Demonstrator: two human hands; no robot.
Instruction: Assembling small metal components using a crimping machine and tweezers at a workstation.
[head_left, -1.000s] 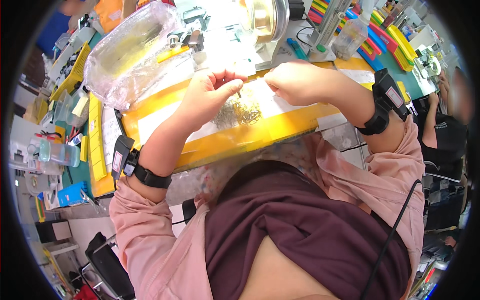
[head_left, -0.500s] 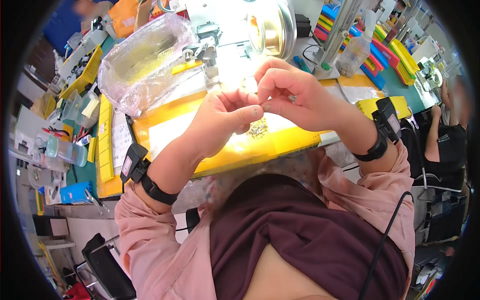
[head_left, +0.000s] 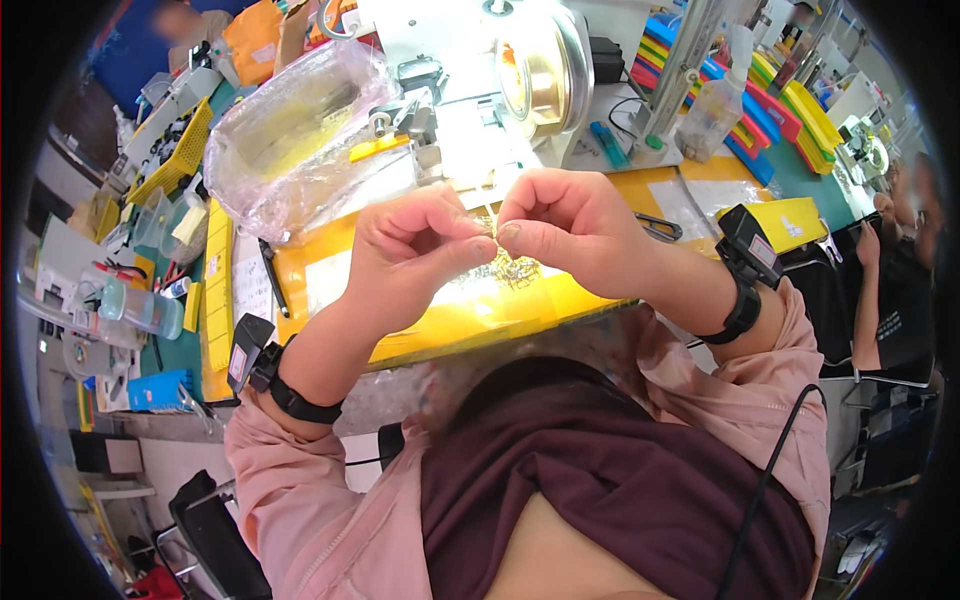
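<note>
My left hand (head_left: 412,258) and my right hand (head_left: 572,236) face each other low over the bench, their fingertips nearly meeting. Each is closed in a pinch of thumb and forefinger. Whatever the fingertips hold is too small to make out. Just below and behind them, a loose pile of tiny shiny metal pieces (head_left: 516,272) lies on the yellow work surface (head_left: 440,325). A white bench machine (head_left: 450,35) with a gold-coloured spool (head_left: 540,85) stands right beyond the hands, under bright light.
A plastic-wrapped tray (head_left: 300,125) is at back left, near a black pen (head_left: 272,278). A dark slim tool (head_left: 658,227) lies right of my right hand. Farther right are a clear spray bottle (head_left: 712,110) and a yellow bin (head_left: 785,220). Another person (head_left: 890,290) sits at far right.
My right hand has come down from above the left fingertips to lie level with them. My left hand has shifted slightly left, and more of the metal pile shows.
</note>
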